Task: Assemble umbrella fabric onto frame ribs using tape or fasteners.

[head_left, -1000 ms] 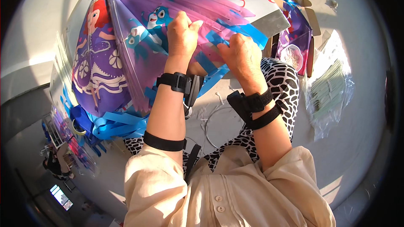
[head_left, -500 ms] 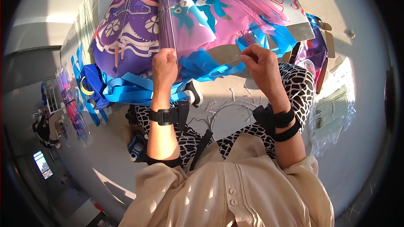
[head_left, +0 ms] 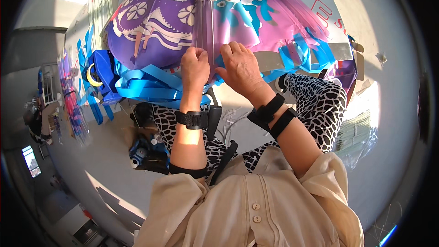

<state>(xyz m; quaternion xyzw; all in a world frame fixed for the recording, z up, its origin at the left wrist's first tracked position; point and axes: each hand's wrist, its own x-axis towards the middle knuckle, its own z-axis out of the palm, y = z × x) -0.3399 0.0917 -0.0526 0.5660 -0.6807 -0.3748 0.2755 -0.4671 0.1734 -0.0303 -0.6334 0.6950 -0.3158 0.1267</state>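
The 2 hands, left hand (head_left: 194,66) and right hand (head_left: 240,66), now sit closer together, both pinching the purple kite (head_left: 183,23) along its middle stick.

A heap of loose blue ribbons (head_left: 146,84) lay on the pale floor (head_left: 91,174) at the left, beside a hanging row of pink and blue streamers (head_left: 73,105). A clear bag of pale sticks (head_left: 361,135) rested at the right, near a cardboard piece (head_left: 361,64).
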